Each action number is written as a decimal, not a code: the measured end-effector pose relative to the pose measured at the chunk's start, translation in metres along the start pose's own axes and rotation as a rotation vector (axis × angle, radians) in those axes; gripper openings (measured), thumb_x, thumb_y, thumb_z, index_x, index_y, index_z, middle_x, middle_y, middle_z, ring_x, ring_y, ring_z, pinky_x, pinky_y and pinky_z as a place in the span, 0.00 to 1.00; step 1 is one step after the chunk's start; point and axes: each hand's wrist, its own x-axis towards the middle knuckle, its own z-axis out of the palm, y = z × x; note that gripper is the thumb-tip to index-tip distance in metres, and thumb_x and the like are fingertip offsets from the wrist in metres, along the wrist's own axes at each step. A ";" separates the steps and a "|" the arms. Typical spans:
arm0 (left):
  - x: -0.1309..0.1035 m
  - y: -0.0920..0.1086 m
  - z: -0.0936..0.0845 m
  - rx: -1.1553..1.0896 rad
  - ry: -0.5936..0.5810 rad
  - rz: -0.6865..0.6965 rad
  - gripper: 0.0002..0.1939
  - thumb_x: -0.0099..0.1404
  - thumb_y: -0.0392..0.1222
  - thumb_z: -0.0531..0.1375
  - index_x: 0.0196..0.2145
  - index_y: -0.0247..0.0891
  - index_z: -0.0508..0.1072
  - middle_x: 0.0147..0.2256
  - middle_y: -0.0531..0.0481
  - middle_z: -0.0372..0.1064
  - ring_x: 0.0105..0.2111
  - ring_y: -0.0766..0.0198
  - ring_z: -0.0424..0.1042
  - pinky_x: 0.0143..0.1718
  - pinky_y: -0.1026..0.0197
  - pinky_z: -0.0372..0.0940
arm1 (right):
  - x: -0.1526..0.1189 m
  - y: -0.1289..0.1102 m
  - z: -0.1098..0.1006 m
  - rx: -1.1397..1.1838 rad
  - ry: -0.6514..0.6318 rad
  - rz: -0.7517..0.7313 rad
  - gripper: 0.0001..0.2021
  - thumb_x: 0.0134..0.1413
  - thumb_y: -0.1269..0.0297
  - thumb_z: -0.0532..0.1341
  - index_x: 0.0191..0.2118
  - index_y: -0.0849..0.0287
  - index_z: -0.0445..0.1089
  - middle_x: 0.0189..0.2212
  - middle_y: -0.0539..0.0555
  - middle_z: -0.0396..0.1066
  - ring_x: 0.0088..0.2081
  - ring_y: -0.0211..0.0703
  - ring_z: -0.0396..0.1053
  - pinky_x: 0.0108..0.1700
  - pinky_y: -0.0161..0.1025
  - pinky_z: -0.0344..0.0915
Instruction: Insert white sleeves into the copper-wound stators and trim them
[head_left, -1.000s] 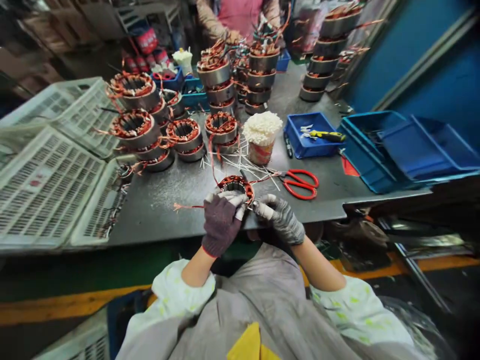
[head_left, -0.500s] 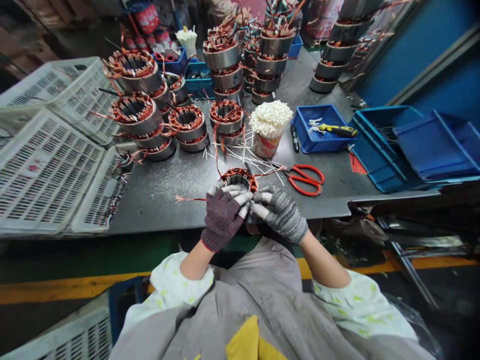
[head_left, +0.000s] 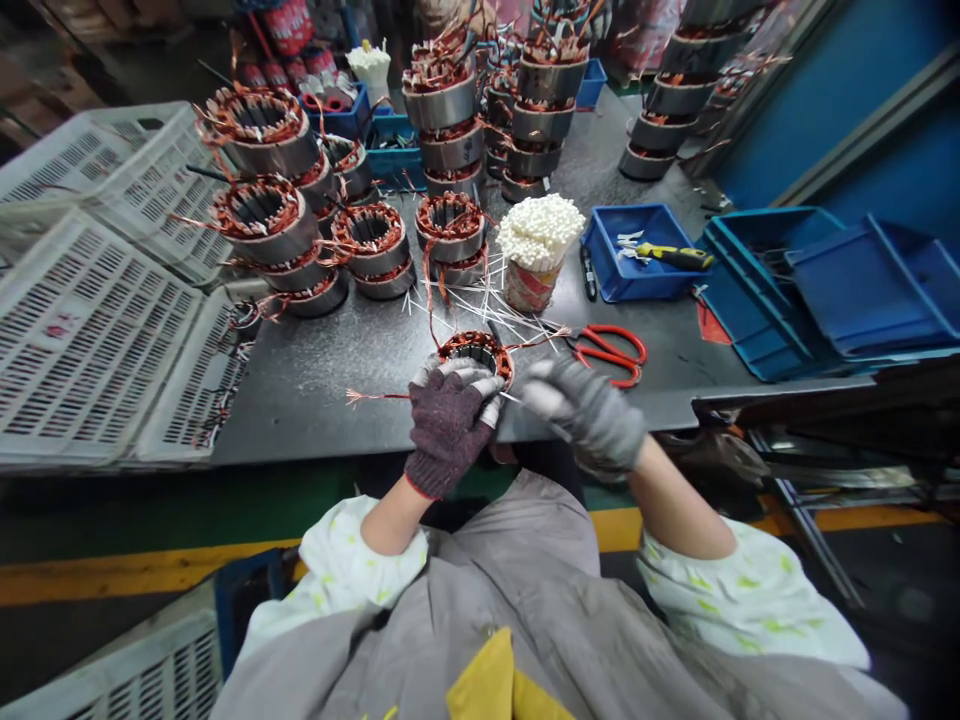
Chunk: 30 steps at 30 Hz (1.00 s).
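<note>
A copper-wound motor stator (head_left: 501, 360) lies near the table's front edge, its wire leads spreading left, right and away. My left hand (head_left: 450, 415), in a dark purple glove with pale fingertips, is closed over its near side and hides part of the winding. My right hand (head_left: 589, 412), in a grey glove, is off to the right of the stator and smeared by motion. Its fingers look pinched on a thin white cord (head_left: 510, 397) that runs from the stator's near side. Just beyond are red-handled cutters (head_left: 611, 355), lying on the table.
Loose white sticks (head_left: 487, 300) lie around a tub of white sticks (head_left: 538, 240). Stacked stators (head_left: 371, 245) stand at the left and back. A blue bin (head_left: 637, 280) holds a yellow-black tool (head_left: 675, 258). White crates (head_left: 82, 340) flank the table (head_left: 315, 400) on the left.
My right hand has moved right, away from the stator, and a white cord now shows between them. The left hand stays on the stator.
</note>
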 end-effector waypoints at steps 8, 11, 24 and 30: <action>-0.015 -0.013 -0.005 0.170 -0.077 -0.006 0.09 0.73 0.45 0.57 0.44 0.41 0.76 0.47 0.43 0.77 0.53 0.49 0.71 0.56 0.42 0.61 | -0.008 0.012 0.041 0.602 -0.224 0.489 0.16 0.57 0.47 0.64 0.40 0.56 0.76 0.27 0.50 0.73 0.26 0.38 0.67 0.28 0.36 0.66; -0.013 -0.018 -0.007 0.156 -0.122 0.010 0.08 0.72 0.45 0.58 0.45 0.42 0.76 0.47 0.44 0.77 0.53 0.50 0.72 0.56 0.43 0.60 | -0.025 0.007 0.034 0.533 -0.191 0.507 0.15 0.56 0.47 0.65 0.32 0.56 0.76 0.19 0.47 0.67 0.20 0.35 0.59 0.23 0.35 0.59; -0.027 0.010 -0.007 0.041 -0.032 0.083 0.14 0.70 0.39 0.62 0.53 0.44 0.73 0.52 0.46 0.76 0.57 0.54 0.70 0.58 0.47 0.64 | -0.004 0.007 0.009 0.259 0.193 0.203 0.16 0.64 0.52 0.56 0.51 0.52 0.74 0.41 0.56 0.77 0.39 0.49 0.76 0.42 0.47 0.74; -0.022 0.005 -0.022 0.147 -0.130 0.068 0.09 0.72 0.41 0.59 0.48 0.40 0.74 0.45 0.43 0.76 0.49 0.53 0.74 0.48 0.51 0.71 | -0.033 0.015 0.028 -0.163 -0.129 0.063 0.14 0.61 0.60 0.59 0.49 0.55 0.76 0.57 0.61 0.73 0.57 0.57 0.70 0.60 0.54 0.67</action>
